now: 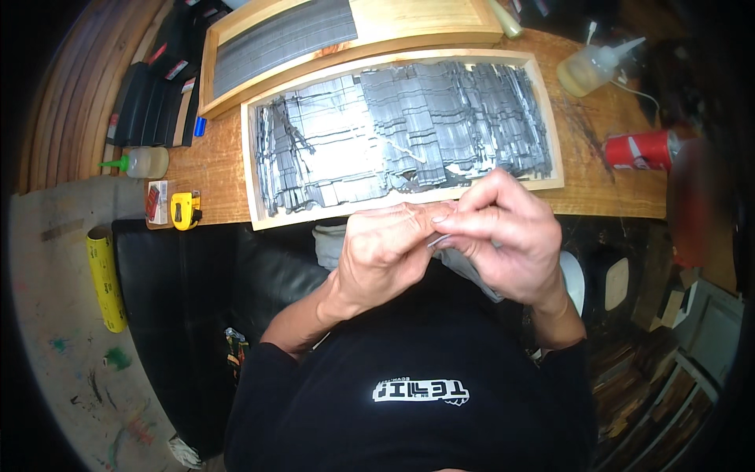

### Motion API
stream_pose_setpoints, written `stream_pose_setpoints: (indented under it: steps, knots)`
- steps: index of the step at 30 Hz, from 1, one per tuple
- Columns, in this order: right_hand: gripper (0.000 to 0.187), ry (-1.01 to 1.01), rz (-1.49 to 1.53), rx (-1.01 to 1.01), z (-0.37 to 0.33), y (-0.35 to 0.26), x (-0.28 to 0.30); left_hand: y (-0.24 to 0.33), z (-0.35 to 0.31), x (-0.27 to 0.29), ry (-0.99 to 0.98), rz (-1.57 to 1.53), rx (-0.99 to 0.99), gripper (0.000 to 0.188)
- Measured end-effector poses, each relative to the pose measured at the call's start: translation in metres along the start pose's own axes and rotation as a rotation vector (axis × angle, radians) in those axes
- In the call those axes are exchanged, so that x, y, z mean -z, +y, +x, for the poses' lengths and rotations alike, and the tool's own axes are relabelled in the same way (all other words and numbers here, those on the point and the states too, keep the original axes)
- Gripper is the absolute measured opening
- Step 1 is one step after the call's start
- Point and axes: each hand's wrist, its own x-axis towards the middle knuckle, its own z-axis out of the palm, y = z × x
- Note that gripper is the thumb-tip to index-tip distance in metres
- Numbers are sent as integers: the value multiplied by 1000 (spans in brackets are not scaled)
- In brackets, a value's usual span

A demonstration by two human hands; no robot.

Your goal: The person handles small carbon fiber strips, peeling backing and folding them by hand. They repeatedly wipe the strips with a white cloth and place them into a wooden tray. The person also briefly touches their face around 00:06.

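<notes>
Near tray point(250, 169) on table point(621, 197), far tray point(421, 17) behind
Strips point(429, 118) lie in the near tray; left of it, a tape measure point(185, 211) before a bottle point(145, 163); right of it, a can point(637, 150) before another bottle point(583, 73).

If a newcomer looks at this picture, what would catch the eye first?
Probably the nearer rectangular, pale wooden tray, covered with thin grey strips, on the brown wooden table. Near its lower edge, the left hand and right hand are close together, a thin piece between them. A red cylindrical can is at the table's right.
</notes>
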Motion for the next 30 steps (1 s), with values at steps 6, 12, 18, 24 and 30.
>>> stream_pose_setpoints:
  steps: [6,12,18,24,30]
  knots:
    - [29,9,81,-81,4,1,-2,0,4,2,-13,-186,157,37]
    - [26,-144,177,-88,-4,4,-26,3,-44,5,25,-166,184,37]
    - [19,-199,253,-316,-34,25,-62,-5,-96,-9,127,-155,426,17]
    - [14,-218,248,-418,-40,25,-67,-4,-103,-9,110,-187,541,10]
    - [12,-132,125,-301,-47,24,-74,-9,-100,-5,62,-202,508,7]
